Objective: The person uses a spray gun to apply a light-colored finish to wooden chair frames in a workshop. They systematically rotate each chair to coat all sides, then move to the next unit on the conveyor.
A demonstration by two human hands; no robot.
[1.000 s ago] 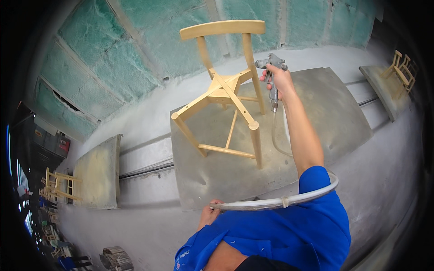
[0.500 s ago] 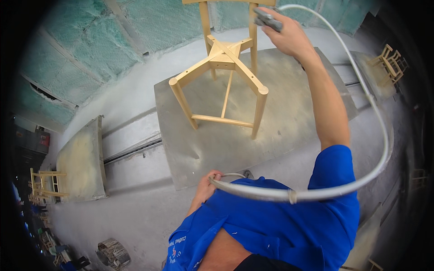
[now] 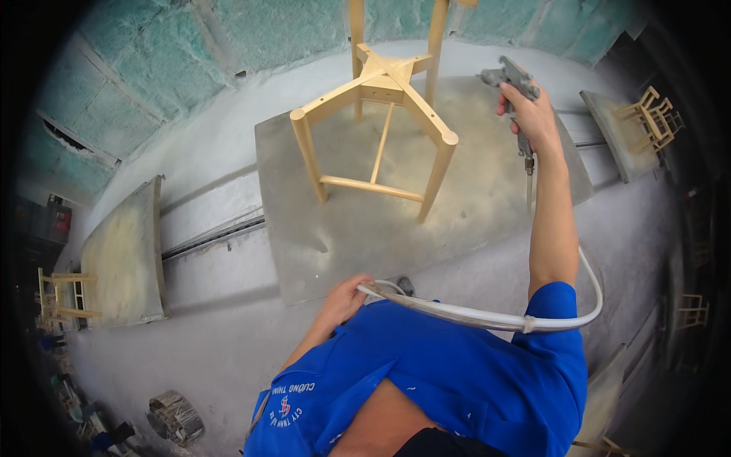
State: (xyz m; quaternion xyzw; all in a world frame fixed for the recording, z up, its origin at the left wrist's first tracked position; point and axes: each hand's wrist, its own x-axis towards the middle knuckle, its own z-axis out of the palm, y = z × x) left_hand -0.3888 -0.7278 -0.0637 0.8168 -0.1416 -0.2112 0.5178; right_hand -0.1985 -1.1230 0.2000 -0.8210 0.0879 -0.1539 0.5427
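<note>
A bare wooden chair frame (image 3: 438,137) without a seat stands on a large grey board (image 3: 343,259) in front of me. To the right of the chair, my right hand (image 3: 531,114) is closed round a metal spray gun (image 3: 512,78), whose nozzle faces left toward the chair's back. From the gun's handle a pale hose (image 3: 472,314) runs down along my forearm and loops across my front. Low and nearer my body, my left hand (image 3: 346,298) grips that hose. The top of the chair's backrest is cut off by the frame's edge.
Another spray-stained board (image 3: 126,259) lies left, with chairs (image 3: 67,297) beyond it. At far right, more chairs (image 3: 651,122) rest on a board (image 3: 609,129). A floor track (image 3: 217,236) runs between boards. Green sheeting (image 3: 282,38) covers the far wall; a round bin (image 3: 175,417) sits lower left.
My right hand has come down and right, away from the chair's backrest, with the spray gun now turned toward the left. The hose loop has dropped lower. My left hand stays on the hose.
</note>
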